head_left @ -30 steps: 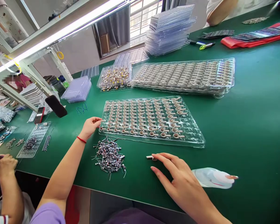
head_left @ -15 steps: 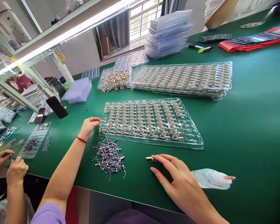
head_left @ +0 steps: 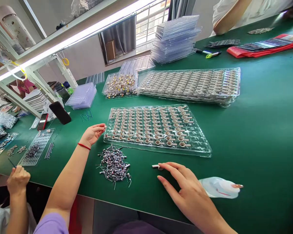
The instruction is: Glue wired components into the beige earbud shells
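My left hand (head_left: 94, 134), with a red cord at the wrist, is at the left edge of a clear plastic tray (head_left: 202, 144). Its thumb and fingers are pinched together; what is between them is too small to make out. Rows of small, pipe-shaped beige parts (head_left: 147, 124) fill most of the tray's pockets. Over the green table, my right hand (head_left: 185, 187) has its thumb apart from its index finger. The index fingertip touches a white pipe-shaped piece (head_left: 155, 166), partly hidden beneath it. Between my hands is a pile of small dark wired components (head_left: 114, 164).
A translucent squeeze bottle (head_left: 219, 188) lies beside my right hand. Behind are a stack of filled trays (head_left: 189, 84), a tray of white-and-yellow parts (head_left: 122, 84) and stacked clear trays (head_left: 175, 39). At left, a co-worker's hand (head_left: 18, 178) holds a thin dark stick near a phone (head_left: 60, 112).
The left fingers have shifted slightly at the tray's edge, and the piece visible at their tips is now mostly hidden. My right hand is nearly still. One co-worker's hand has left view.
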### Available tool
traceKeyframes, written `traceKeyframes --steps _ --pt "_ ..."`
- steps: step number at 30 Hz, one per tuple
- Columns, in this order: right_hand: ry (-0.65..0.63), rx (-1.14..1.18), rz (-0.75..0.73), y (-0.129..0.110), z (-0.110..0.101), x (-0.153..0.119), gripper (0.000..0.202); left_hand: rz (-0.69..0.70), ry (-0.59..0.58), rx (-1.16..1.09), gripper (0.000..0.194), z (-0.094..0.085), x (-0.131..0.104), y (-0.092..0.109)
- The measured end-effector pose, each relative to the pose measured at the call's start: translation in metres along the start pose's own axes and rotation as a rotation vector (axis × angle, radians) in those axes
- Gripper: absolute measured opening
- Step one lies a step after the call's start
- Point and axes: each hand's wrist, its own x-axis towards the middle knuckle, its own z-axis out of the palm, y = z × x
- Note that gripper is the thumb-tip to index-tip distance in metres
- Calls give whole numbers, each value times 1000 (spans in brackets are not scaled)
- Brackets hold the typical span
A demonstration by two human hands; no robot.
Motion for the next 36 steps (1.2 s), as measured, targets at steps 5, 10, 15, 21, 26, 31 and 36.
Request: traceKeyframes --steps 5,10,15,21,26,31,36 --pt "9 -8 -22 0 0 0 26 11 21 10 13 -3 2 -1" --pt "15 4 -12 1 1 0 27 60 46 89 15 -9 5 2" --pt "10 8 -5 0 1 0 28 130 67 262 16 -26 3 0" --pt "15 20 0 2 2 -1 28 267 46 567 10 -38 -10 -14" --pt "3 16 9 4 3 -2 29 408 72 761 28 -44 -23 -21" --pt "10 10 -8 2 2 -2 29 491 218 924 22 -48 -24 -30" --pt "4 -9 -16 2 2 -1 28 529 269 1058 21 -46 -18 -38"
